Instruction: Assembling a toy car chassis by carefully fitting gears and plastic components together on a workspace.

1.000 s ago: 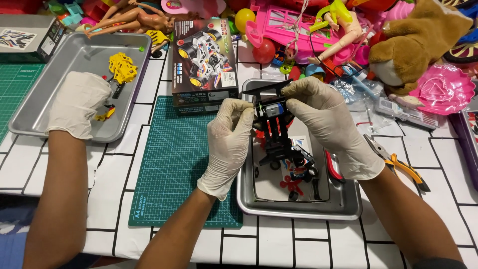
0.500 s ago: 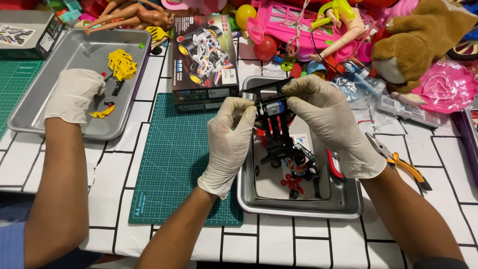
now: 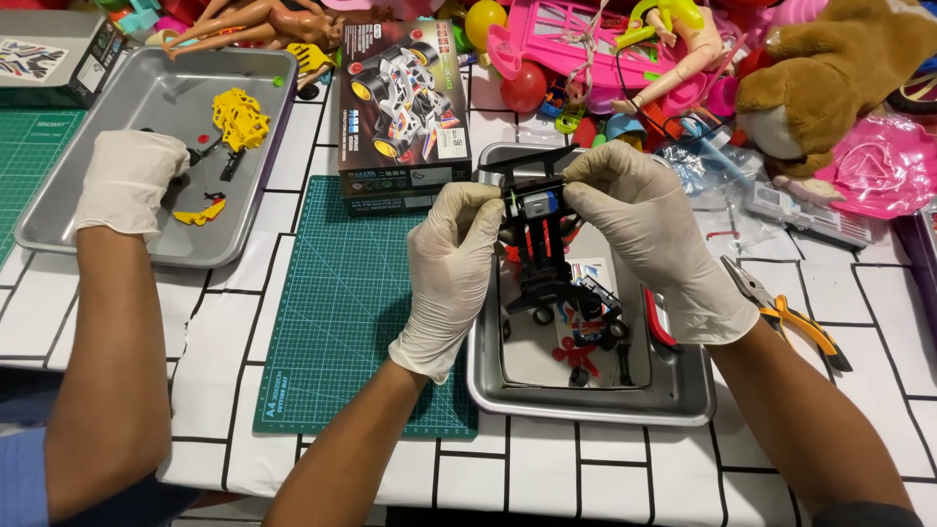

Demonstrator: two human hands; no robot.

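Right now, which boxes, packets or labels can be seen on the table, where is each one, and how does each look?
Toy car kit box: upright rectangle above the green cutting mat, dark, with a white racing car pictured.
Second box: top left corner, grey, partly cut off.
Clear plastic bags: right of the hands, crumpled, transparent.

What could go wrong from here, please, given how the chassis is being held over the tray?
1. Both hands, left and right, pinch the black chassis in mid-air by its sides; a slip would likely drop it onto the loose small parts in the tray below.
2. Those parts are tiny and the table beyond is crowded with toys, so anything knocked out could be hard to find.
3. The pliers lie close by the right forearm and might get nudged.
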